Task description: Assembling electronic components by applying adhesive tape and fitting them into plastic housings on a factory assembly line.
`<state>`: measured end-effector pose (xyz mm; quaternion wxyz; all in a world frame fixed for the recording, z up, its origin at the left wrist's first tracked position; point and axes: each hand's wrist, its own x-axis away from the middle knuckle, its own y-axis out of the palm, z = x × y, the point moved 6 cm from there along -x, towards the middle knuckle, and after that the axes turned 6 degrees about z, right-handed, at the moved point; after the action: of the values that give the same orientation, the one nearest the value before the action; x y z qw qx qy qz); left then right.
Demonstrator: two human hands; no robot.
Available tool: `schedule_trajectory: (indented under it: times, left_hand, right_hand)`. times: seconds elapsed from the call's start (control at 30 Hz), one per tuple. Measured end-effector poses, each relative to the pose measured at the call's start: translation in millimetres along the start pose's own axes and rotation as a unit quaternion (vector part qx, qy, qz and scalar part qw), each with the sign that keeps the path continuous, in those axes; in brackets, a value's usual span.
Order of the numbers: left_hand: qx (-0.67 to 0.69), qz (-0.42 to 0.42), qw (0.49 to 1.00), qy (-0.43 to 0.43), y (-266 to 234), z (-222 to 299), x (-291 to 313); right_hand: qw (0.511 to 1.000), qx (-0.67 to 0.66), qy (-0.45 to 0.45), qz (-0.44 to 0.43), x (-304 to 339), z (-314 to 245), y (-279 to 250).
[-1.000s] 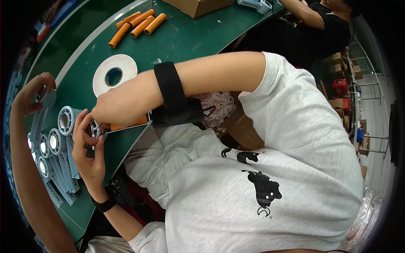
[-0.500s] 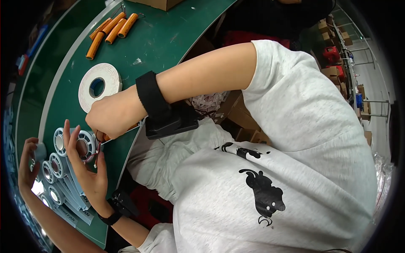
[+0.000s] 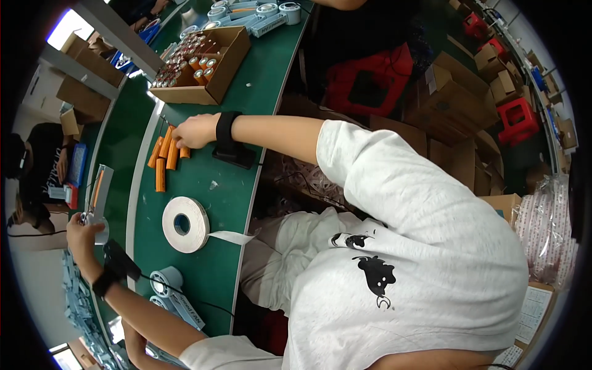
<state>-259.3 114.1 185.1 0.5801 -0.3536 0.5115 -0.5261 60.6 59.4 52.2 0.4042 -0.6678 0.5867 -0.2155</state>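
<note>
My left hand [image 3: 83, 240] is raised at the left with its fingers around a light-blue handheld fan [image 3: 103, 188]. An orange cylinder and thin wires show along the fan's handle. My right hand [image 3: 196, 131] reaches across the green table, fingers bent at the end of an orange battery [image 3: 170, 154] in a small group with wires. Its fingertips are partly hidden, but they look closed on that battery. Nearer to me lies a white roll of tape [image 3: 200, 228] with a loose tail. Black bands with small dark boxes sit on both wrists.
A cardboard box [image 3: 225, 83] of wired batteries stands farther along the table, with more light-blue fans [image 3: 268, 26] behind it. Other fans [image 3: 165, 282] lie by my left forearm, near another person's arm [image 3: 139, 354]. A black cable [image 3: 213, 305] crosses the table edge.
The view has shifted. My right hand has moved from beside the tape roll to the orange batteries. My left hand, fingers spread earlier by the fans and wires, now holds a fan up.
</note>
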Motion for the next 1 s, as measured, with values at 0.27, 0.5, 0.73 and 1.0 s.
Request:
schedule_trajectory:
  times: [0.27,0.5,0.73,1.0]
  left_hand:
    - [-0.251,0.097,0.963,0.029,103.5,-24.1,-8.9]
    - [-0.011,-0.234,0.942,0.241,79.6,131.8,190.5]
    - [0.161,-0.001,0.965,0.206,52.0,102.8,199.1]
    - [0.657,0.301,0.691,-0.014,24.9,77.5,257.9]
  right_hand:
    - [0.997,-0.08,-0.018,0.017,58.7,2.4,-22.7]
    - [0.542,-0.83,0.083,-0.101,159.3,-33.3,-5.4]
    - [0.752,-0.647,0.11,-0.06,173.2,-45.6,20.5]
    - [0.712,-0.691,0.123,-0.025,180.6,-71.2,13.8]
